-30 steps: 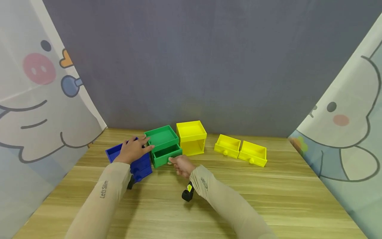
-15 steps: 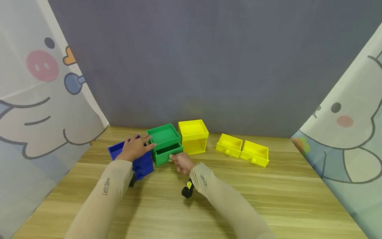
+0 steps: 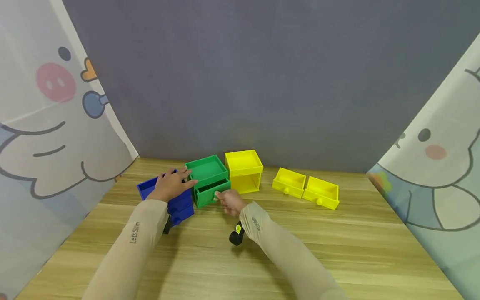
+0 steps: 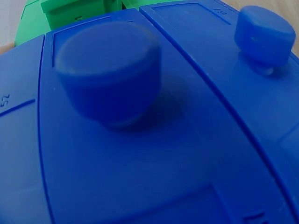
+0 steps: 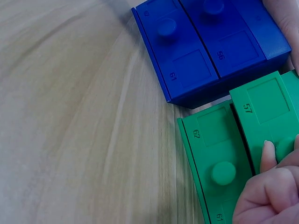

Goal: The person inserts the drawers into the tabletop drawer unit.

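Observation:
The green drawer cabinet (image 3: 206, 168) stands left of centre in the head view, its upper drawer (image 3: 213, 193) slightly pulled out. My right hand (image 3: 231, 202) pinches that drawer's round knob (image 5: 284, 149), thumb and finger on either side of it in the right wrist view. Below it, the lower green drawer (image 5: 210, 128) sits flush. My left hand (image 3: 170, 186) lies over the blue drawer cabinet (image 3: 181, 206), fingers spread, their tips at the green cabinet's left rim. Blue drawer knobs (image 4: 110, 70) fill the left wrist view; the left hand itself is mostly out of that view.
A yellow cabinet frame (image 3: 243, 168) with an open front stands right of the green one. Farther right, two yellow drawers (image 3: 288, 182) lie side by side on the wooden table (image 3: 300, 241). A grey wall (image 3: 262, 83) closes off the back.
The upper green drawer has slid inward, so its opening is narrower, and my right hand has moved with it. My left hand keeps its place; the head view has shifted slightly.

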A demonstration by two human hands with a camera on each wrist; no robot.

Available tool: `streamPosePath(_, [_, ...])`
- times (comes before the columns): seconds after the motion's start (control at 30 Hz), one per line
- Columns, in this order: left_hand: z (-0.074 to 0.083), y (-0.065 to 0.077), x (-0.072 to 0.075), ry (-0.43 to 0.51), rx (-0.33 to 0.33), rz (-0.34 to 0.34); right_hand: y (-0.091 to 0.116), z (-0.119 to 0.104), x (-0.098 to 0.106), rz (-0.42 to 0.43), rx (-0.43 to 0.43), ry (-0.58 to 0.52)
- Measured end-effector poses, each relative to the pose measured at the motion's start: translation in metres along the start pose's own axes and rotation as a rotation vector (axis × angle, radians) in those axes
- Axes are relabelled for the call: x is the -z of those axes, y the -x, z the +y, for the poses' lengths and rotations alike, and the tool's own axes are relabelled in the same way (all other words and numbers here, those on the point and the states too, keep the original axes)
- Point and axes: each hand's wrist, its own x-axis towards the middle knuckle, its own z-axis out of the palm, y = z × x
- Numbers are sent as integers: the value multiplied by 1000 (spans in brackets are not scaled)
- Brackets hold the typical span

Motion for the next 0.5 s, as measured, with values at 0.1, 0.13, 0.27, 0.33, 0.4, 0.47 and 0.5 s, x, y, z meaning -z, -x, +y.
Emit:
streamPosePath(0.1, [1, -1, 0, -1, -2, 2, -2, 0, 1, 14, -4, 9])
streamPosePath(0.13, [1, -1, 1, -1, -2, 3, -2, 0, 1, 17, -5, 10])
streamPosePath(0.27, [1, -2, 0, 1, -2, 3, -3, -1, 0, 21, -15, 5])
streamPosePath(0.33, [0, -2, -1, 6, -2, 3, -3, -2, 0, 24, -18, -1])
streamPosePath(0.4, [0, -2, -1, 10, 0, 4, -3, -3, -1, 24, -22, -5])
streamPosePath(0.47, [-1, -2, -2, 12, 2, 5, -4, -3, -2, 28, -23, -12])
streamPosePath(0.5, [-1, -2, -2, 10, 3, 4, -4, -3, -3, 30, -24, -14])
